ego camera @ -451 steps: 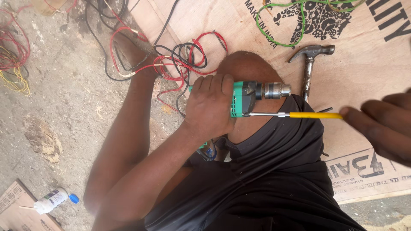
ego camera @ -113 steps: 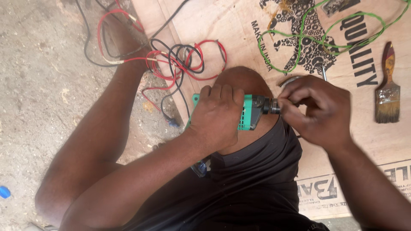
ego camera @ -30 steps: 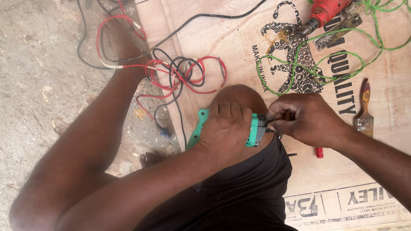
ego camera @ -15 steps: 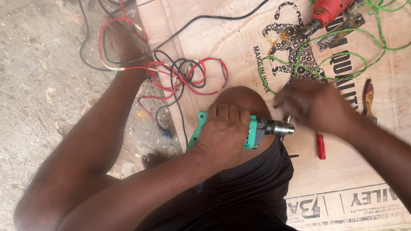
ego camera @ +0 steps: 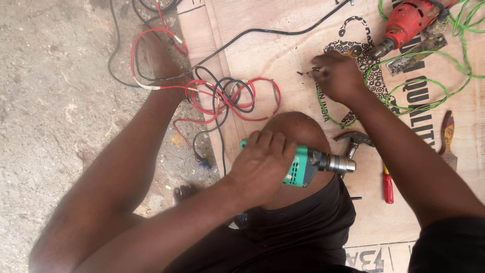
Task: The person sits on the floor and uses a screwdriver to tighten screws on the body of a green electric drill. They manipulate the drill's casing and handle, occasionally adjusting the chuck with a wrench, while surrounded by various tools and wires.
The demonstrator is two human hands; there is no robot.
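From where I sit, the bare concrete floor (ego camera: pixel 55 101) fills the left side, and a tangle of red and black wires (ego camera: pixel 222 98) lies across the left edge of the plywood board (ego camera: pixel 283 45) spread on it. My left hand (ego camera: pixel 262 164) is closed around the body of a green drill (ego camera: pixel 303 169), which rests on my raised knee (ego camera: pixel 298 129) near the board's lower left part; its metal chuck (ego camera: pixel 338 164) points right. Just past the chuck I see a hammer (ego camera: pixel 353 141) lying on the board, and beside it a red-handled screwdriver (ego camera: pixel 387 184). My right hand (ego camera: pixel 338 76) is stretched out over the middle of the board, its fingers (ego camera: pixel 316 73) pinched together at some small dark bits on the wood; I cannot tell whether it actually holds one. Loops of green wire (ego camera: pixel 429 86) run around that hand and off towards the board's upper right corner, where a red drill (ego camera: pixel 409 20) lies. A paintbrush (ego camera: pixel 447 141) sits near the right edge.
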